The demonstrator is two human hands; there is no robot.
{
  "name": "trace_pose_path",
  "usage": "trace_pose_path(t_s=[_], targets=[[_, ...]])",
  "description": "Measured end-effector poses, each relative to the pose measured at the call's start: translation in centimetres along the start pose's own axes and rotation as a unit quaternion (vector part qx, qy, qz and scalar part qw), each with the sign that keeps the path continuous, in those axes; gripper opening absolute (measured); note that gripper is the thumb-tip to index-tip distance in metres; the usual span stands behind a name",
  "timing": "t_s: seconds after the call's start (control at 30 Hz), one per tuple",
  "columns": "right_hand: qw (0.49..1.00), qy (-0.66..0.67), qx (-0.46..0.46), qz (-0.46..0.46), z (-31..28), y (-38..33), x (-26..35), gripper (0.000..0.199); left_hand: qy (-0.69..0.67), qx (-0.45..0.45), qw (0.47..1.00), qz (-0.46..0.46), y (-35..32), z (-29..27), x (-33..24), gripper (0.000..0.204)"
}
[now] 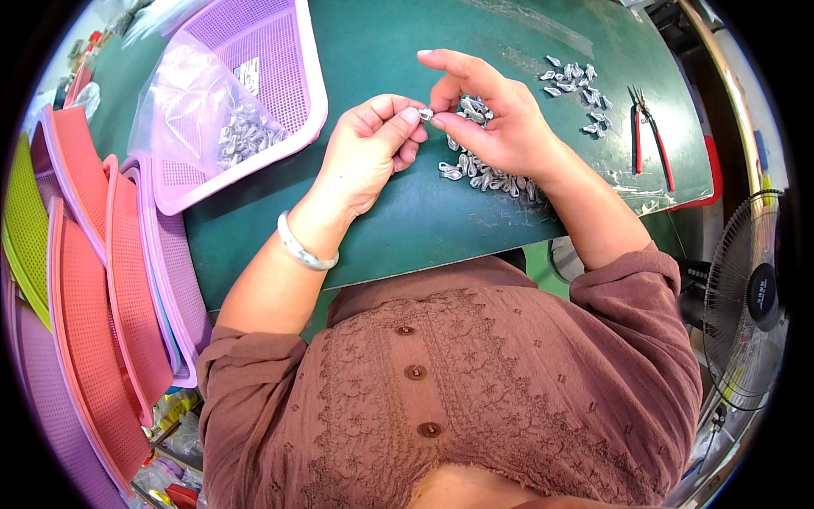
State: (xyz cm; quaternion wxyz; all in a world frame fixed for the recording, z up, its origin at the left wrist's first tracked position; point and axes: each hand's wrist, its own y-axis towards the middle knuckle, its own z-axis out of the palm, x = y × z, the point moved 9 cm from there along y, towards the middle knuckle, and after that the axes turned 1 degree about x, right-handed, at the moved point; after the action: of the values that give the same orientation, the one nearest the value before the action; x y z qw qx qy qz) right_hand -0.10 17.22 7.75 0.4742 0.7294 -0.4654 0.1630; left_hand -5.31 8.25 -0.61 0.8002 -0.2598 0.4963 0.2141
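Left grip [373,140] pinching a small grey piece [426,114] above the green worktop [407,225], right grip [504,119] close against it, hold unclear, similar grey pieces [496,180] heaped below.

one tiny silvery-grey piece [426,114], honestly too small to make out much detail, pinched in the left hand [366,146], held up over the green table [381,233], plus a messy pile of grey teardrop-ish loops [502,181], all jumbled, partly hidden under the right hand [513,127]
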Motion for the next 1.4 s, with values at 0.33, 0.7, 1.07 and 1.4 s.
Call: trace_pose_path(t_s=[0.33, 0.7, 1.07, 1.4], targets=[[1.0, 0.006, -0.001, 0.001, 0.0, 0.0, -0.1, 0.06, -0.022, -0.011, 0.998, 0.056, 0.1, -0.3, -0.8, 0.013], [1.0, 0.001, -0.015, 0.011, -0.2, 0.0, -0.2, 0.058, -0.012, -0.001, 0.996, 0.083, 0.1, -0.1, -1.2, 0.013], [0.976, -0.145, 0.157, 0.048, 1.0, -0.4, -1.2, 0.051, -0.126, 0.003, 0.992, 0.031, 0.3, -0.6, -0.7, 0.015], [0.965, -0.192, 0.168, 0.055, 1.7, -0.7, -1.4, 0.048, -0.075, -0.026, 0.997, 0.011, 0.3, -1.1, -0.1, 0.011]])
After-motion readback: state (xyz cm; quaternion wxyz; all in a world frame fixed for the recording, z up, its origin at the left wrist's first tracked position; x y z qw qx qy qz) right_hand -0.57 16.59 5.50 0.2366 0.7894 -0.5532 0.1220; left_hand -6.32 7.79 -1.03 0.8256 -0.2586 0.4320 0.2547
